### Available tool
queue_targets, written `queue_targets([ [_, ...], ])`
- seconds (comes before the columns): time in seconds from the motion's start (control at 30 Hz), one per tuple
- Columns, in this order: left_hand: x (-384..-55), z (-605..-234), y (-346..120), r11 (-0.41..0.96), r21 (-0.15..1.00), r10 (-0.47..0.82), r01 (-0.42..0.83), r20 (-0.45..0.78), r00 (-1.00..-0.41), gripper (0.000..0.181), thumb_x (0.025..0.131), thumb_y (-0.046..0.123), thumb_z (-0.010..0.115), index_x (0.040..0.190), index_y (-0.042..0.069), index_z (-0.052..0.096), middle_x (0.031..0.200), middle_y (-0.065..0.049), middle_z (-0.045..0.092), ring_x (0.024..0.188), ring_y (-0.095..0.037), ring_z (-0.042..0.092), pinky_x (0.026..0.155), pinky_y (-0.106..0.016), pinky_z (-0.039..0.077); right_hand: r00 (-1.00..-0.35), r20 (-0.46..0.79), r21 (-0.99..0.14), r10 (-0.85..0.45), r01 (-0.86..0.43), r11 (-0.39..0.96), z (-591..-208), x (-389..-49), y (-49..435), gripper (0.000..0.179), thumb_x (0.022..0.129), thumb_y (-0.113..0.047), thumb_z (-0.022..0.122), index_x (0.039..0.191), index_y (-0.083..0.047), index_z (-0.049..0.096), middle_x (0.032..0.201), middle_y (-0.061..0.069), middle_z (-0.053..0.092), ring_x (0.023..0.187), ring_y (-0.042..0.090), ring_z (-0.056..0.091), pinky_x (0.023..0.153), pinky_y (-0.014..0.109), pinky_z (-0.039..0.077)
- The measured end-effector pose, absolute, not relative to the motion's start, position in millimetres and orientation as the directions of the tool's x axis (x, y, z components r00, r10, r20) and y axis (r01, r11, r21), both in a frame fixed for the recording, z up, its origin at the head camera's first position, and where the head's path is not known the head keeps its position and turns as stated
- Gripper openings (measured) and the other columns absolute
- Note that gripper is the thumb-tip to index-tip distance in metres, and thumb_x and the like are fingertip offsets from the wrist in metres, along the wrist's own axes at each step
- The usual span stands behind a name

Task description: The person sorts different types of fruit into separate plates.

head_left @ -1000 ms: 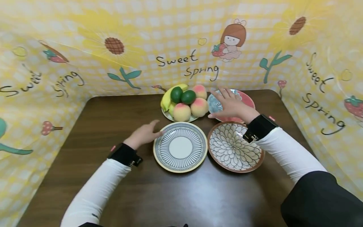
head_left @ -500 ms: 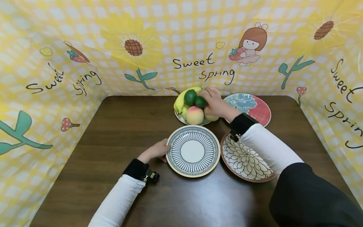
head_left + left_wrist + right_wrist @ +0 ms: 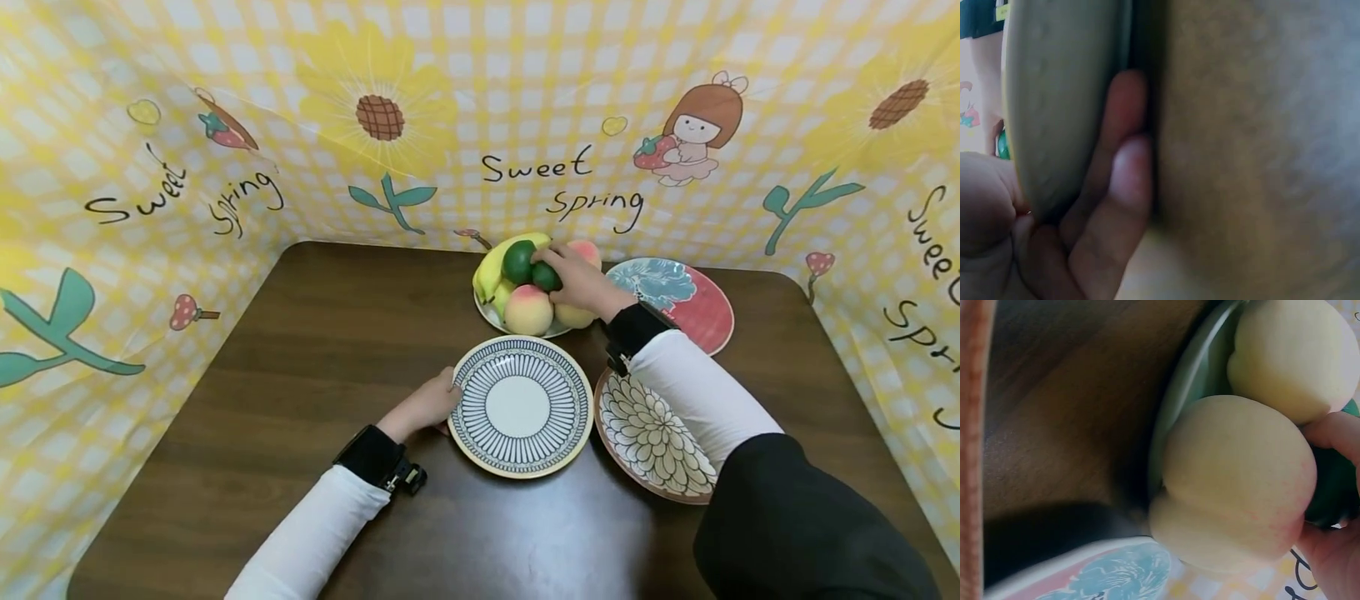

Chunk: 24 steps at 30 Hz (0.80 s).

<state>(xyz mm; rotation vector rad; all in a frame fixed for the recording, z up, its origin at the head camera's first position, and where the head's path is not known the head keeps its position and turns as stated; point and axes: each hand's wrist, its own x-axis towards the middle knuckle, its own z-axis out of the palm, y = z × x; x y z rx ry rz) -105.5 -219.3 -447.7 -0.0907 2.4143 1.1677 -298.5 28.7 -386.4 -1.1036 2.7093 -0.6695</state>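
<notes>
My left hand (image 3: 429,402) holds the left rim of a white plate with dark radiating stripes (image 3: 517,406). In the left wrist view, curled fingers (image 3: 1127,119) lie under the plate's pale underside (image 3: 1060,94). At the back, my right hand (image 3: 581,282) grips a dark green oval fruit (image 3: 546,277), which the right wrist view shows between thumb and fingers. That fruit sits among others on a plate (image 3: 487,313): a second green fruit (image 3: 518,262), yellow bananas (image 3: 491,268) and several peaches (image 3: 528,310). One peach (image 3: 1241,475) is close to the right hand.
Right of the fruit stands a red and blue plate (image 3: 708,312). In front of it is a brown-rimmed plate with a petal pattern (image 3: 656,433), partly under the right forearm. The dark wooden table (image 3: 337,333) meets a yellow checked cloth (image 3: 420,75) at its back and sides.
My left hand has moved onto the striped plate's rim and taken hold of it. The right hand has gone left from over the red and blue plate to the green fruit. The head view has shifted.
</notes>
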Motion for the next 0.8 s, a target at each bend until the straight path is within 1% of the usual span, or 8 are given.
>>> queue_targets([
  [0.13, -104, -447, -213, 0.651, 0.712, 0.107, -0.265, -0.432, -0.896, 0.046, 0.107, 0.011, 0.032, 0.146, -0.012, 0.028, 0.079, -0.011, 0.058, 0.050, -0.015, 0.053, 0.047, -0.027, 0.049, -0.709, 0.078, -0.450, -0.701, -0.653, 0.610, -390, -299, 34, 0.056, 0.086, 0.006, 0.068, 0.140, -0.001, 0.051, 0.150, 0.032, 0.039, 0.136, 0.047, 0.043, 0.112, 0.057, 0.041],
  [0.27, -102, -448, -211, 0.645, 0.713, 0.102, -0.277, -0.439, -0.893, 0.049, 0.108, 0.011, 0.031, 0.150, -0.013, 0.023, 0.083, -0.014, 0.059, 0.054, -0.016, 0.053, 0.049, -0.027, 0.048, -0.713, 0.087, -0.456, -0.696, -0.650, 0.609, -389, -295, 38, 0.056, 0.089, 0.004, 0.068, 0.142, -0.002, 0.050, 0.151, 0.033, 0.038, 0.138, 0.048, 0.041, 0.113, 0.057, 0.040],
  [0.4, -102, -449, -210, 0.627, 0.727, 0.099, -0.279, -0.430, -0.897, 0.053, 0.108, 0.012, 0.029, 0.153, -0.013, 0.017, 0.088, -0.018, 0.061, 0.055, -0.017, 0.053, 0.050, -0.028, 0.047, -0.704, 0.130, -0.449, -0.698, -0.670, 0.592, -380, -289, 41, 0.056, 0.090, 0.004, 0.067, 0.143, -0.004, 0.051, 0.151, 0.032, 0.040, 0.138, 0.047, 0.043, 0.113, 0.056, 0.040],
  [0.53, -103, -449, -210, 0.629, 0.723, 0.081, -0.285, -0.426, -0.901, 0.056, 0.108, 0.013, 0.029, 0.155, -0.012, 0.012, 0.092, -0.022, 0.064, 0.055, -0.017, 0.053, 0.051, -0.029, 0.047, -0.650, 0.193, -0.426, -0.735, -0.730, 0.534, -366, -278, 43, 0.051, 0.090, 0.004, 0.068, 0.139, -0.004, 0.055, 0.148, 0.031, 0.043, 0.136, 0.047, 0.045, 0.109, 0.054, 0.045],
  [0.67, -103, -449, -209, 0.630, 0.725, 0.079, -0.278, -0.416, -0.906, 0.056, 0.108, 0.013, 0.029, 0.155, -0.013, 0.013, 0.095, -0.023, 0.065, 0.058, -0.017, 0.056, 0.052, -0.030, 0.049, -0.577, 0.262, -0.375, -0.774, -0.799, 0.470, -359, -266, 44, 0.050, 0.086, 0.007, 0.068, 0.134, -0.003, 0.058, 0.138, 0.031, 0.049, 0.121, 0.045, 0.053, 0.098, 0.052, 0.050],
  [0.73, -103, -449, -208, 0.630, 0.726, 0.085, -0.274, -0.415, -0.906, 0.056, 0.108, 0.013, 0.029, 0.154, -0.014, 0.013, 0.096, -0.024, 0.065, 0.059, -0.017, 0.057, 0.052, -0.031, 0.050, -0.553, 0.275, -0.349, -0.787, -0.820, 0.454, -358, -258, 46, 0.052, 0.084, 0.007, 0.070, 0.133, -0.003, 0.059, 0.136, 0.030, 0.050, 0.118, 0.044, 0.055, 0.098, 0.053, 0.050],
  [0.8, -103, -449, -206, 0.631, 0.727, 0.090, -0.272, -0.416, -0.905, 0.056, 0.108, 0.013, 0.029, 0.154, -0.014, 0.013, 0.095, -0.024, 0.065, 0.060, -0.018, 0.058, 0.053, -0.032, 0.051, -0.530, 0.275, -0.323, -0.802, -0.837, 0.442, -358, -249, 49, 0.054, 0.083, 0.006, 0.074, 0.134, -0.004, 0.059, 0.136, 0.030, 0.051, 0.121, 0.045, 0.056, 0.101, 0.053, 0.050],
])
